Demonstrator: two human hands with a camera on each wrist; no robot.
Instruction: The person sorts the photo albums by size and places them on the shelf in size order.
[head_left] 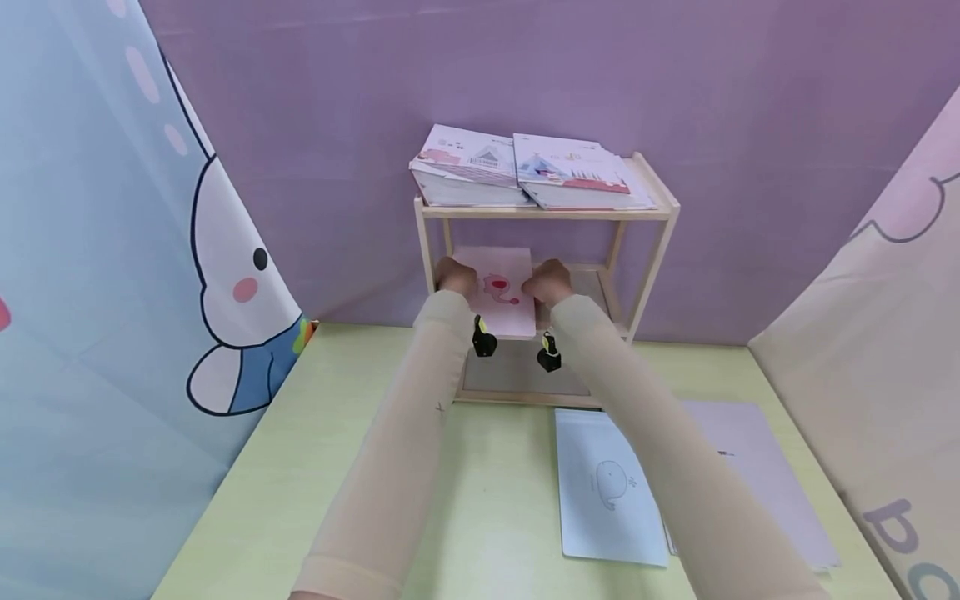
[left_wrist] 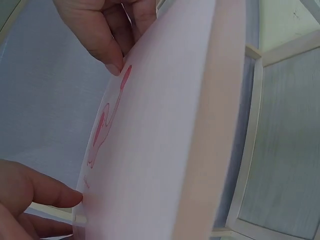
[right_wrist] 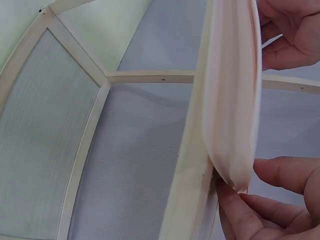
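Note:
A pink booklet (head_left: 506, 312) with a red elephant drawing lies over the middle shelf of a small wooden rack (head_left: 547, 215). My left hand (head_left: 457, 279) pinches its left edge, thumb on the printed cover, with the fingers (left_wrist: 45, 227) underneath. On the opposite edge, my right hand (head_left: 550, 283) pinches the booklet between thumb and fingers. Seen from the right wrist, the booklet (right_wrist: 232, 100) shows layered pages beside a light wooden rail (right_wrist: 192, 150), with the right hand (right_wrist: 280, 200) at its lower corner.
Two piles of illustrated booklets (head_left: 480, 158) lie on the rack's top shelf. In front on the green table (head_left: 300, 483) are a pale blue booklet (head_left: 600, 500) with a whale drawing and pale lilac booklets (head_left: 757, 475), partly behind the right sleeve. A purple backdrop (head_left: 337, 167) stands behind.

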